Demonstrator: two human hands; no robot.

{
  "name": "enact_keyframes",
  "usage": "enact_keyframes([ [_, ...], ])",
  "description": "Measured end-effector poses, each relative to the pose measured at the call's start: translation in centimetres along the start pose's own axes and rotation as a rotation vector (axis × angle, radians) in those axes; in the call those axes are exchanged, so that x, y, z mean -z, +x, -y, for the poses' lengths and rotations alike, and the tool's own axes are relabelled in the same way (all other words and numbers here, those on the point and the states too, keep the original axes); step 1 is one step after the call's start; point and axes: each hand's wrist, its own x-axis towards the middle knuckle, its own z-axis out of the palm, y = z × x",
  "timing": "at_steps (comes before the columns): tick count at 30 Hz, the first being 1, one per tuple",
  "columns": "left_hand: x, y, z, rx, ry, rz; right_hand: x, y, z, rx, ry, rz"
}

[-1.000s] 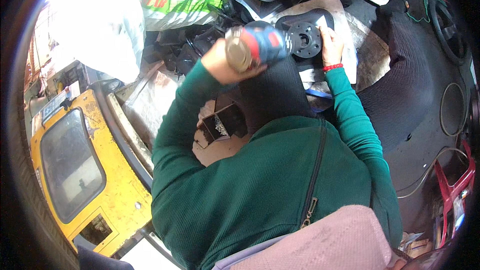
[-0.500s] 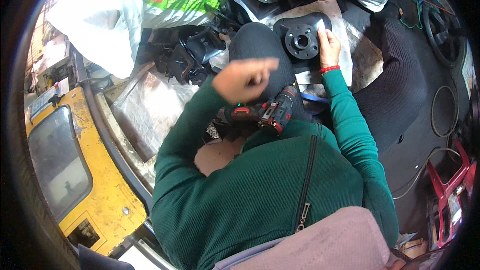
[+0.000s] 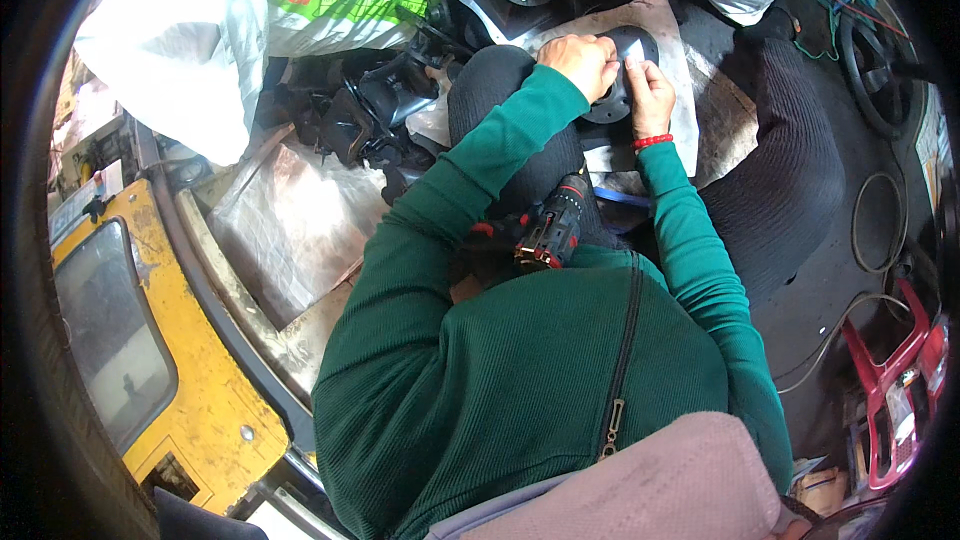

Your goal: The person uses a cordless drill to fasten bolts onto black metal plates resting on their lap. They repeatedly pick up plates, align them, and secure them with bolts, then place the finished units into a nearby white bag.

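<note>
A big white sack (image 3: 200, 50) lay at the far left, beside a heap of black metal parts (image 3: 360, 115). Ahead of the person's bent knee, a round black plate (image 3: 625, 75) rested on a grey sheet (image 3: 690, 130) spread over the floor. The left hand (image 3: 580, 62) and right hand (image 3: 648, 95) both pressed on that plate, fingers curled closed against its surface. A red-and-black drill (image 3: 553, 230) lay in the lap.

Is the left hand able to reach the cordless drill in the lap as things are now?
Probably yes. The cordless drill lies uncovered in the lap, beside the left forearm. The left hand rests on the dark round flange part, so it would need to let go first.
</note>
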Motion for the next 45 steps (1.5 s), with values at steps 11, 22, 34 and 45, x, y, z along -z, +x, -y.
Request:
enact_keyframes([
  [11,0.3,2.1,1.0,-0.08,-0.142,0.192,0.1,0.0,-0.4,-0.042,-0.034,0.001],
  [22,-0.2,1.7,1.4,-0.172,-0.137,0.142,-0.4,0.2,0.3,-0.04,-0.031,0.005],
  [34,1.7,2.4,2.2,0.099,-0.165,0.457,0.0,0.5,-0.1,-0.044,-0.031,0.027],
  [45,1.2,3.0,0.5,0.131,-0.063,0.399,0.2,0.4,-0.9,-0.029,-0.013,0.017],
])
